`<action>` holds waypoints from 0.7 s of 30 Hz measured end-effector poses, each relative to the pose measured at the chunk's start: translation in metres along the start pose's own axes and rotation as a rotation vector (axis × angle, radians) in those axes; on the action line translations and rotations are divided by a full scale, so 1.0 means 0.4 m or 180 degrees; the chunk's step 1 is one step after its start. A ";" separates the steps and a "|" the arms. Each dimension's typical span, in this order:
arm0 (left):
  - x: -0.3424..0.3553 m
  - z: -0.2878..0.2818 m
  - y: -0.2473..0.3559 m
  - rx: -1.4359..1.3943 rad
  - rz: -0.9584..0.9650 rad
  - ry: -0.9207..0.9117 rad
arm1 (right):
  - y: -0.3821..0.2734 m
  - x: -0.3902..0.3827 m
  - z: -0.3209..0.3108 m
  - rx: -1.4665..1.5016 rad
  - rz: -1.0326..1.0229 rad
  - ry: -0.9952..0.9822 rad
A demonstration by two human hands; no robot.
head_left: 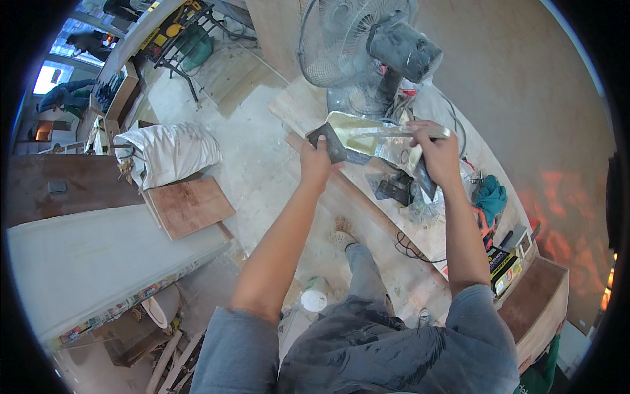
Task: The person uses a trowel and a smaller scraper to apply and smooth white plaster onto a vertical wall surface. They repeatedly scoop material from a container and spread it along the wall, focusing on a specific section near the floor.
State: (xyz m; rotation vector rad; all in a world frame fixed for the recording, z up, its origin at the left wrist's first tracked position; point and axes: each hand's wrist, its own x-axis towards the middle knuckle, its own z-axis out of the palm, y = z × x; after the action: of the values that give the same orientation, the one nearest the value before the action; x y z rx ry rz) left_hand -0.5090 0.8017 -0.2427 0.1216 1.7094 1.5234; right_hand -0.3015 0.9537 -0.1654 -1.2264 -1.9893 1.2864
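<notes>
My left hand (316,161) is closed, thumb on top, on a dark grey flat block (333,145). The block rests against the near left edge of an open pale container (346,121) with a cream-yellow inside. My right hand (436,154) is closed around the pale handle (436,132) of a long tool. Its narrow end reaches left over the container; whether it is a brush or a scraper I cannot tell. Below the container, a dark object (395,189) and clear plastic (426,211) lie on the wooden board.
A dusty fan (400,49) stands just beyond the container. To the right are a teal cloth (490,197), a black-and-yellow box (503,268) and an open wooden drawer (535,299). A white sack (172,154), a wooden panel (190,207) and a white tub (315,294) are to the left.
</notes>
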 end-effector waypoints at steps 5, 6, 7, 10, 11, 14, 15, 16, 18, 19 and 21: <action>0.034 0.020 -0.027 0.0081 -0.0134 0.0095 | -0.051 -0.067 -0.080 0.0536 0.0097 0.0183; 0.043 0.019 -0.029 -0.0005 -0.0238 0.0033 | -0.050 -0.077 -0.088 0.0675 0.0102 0.0233; 0.049 0.018 -0.032 -0.0093 -0.0341 -0.0025 | -0.044 -0.084 -0.095 0.0752 0.0146 0.0224; 0.046 0.027 -0.039 -0.0316 -0.0563 -0.0042 | -0.037 -0.099 -0.106 0.0954 0.0244 0.0194; 0.046 0.028 -0.037 -0.0351 -0.0575 -0.0126 | -0.035 -0.099 -0.105 0.0955 0.0235 0.0161; 0.045 0.028 -0.041 -0.0437 -0.0609 -0.0275 | -0.018 -0.101 -0.097 0.0915 0.0214 0.0112; 0.038 0.032 -0.037 -0.0451 -0.0614 -0.0254 | -0.012 -0.102 -0.095 0.0878 0.0208 0.0129; 0.032 0.035 -0.033 -0.0465 -0.0620 -0.0232 | -0.008 -0.102 -0.095 0.0840 0.0203 0.0146; 0.028 0.035 -0.034 -0.0504 -0.0633 -0.0107 | -0.006 -0.103 -0.096 0.0880 0.0161 0.0258; 0.028 0.032 -0.035 -0.0526 -0.0640 -0.0044 | -0.006 -0.103 -0.096 0.0898 0.0140 0.0313; 0.031 0.022 -0.045 -0.0599 -0.0675 0.0018 | -0.003 -0.104 -0.095 0.1010 0.0166 0.0355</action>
State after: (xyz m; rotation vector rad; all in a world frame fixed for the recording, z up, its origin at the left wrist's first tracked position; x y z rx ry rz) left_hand -0.5040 0.8109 -0.2637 -0.1573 1.5216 1.5159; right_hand -0.2529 0.9353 -0.1438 -1.1722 -1.6105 1.4585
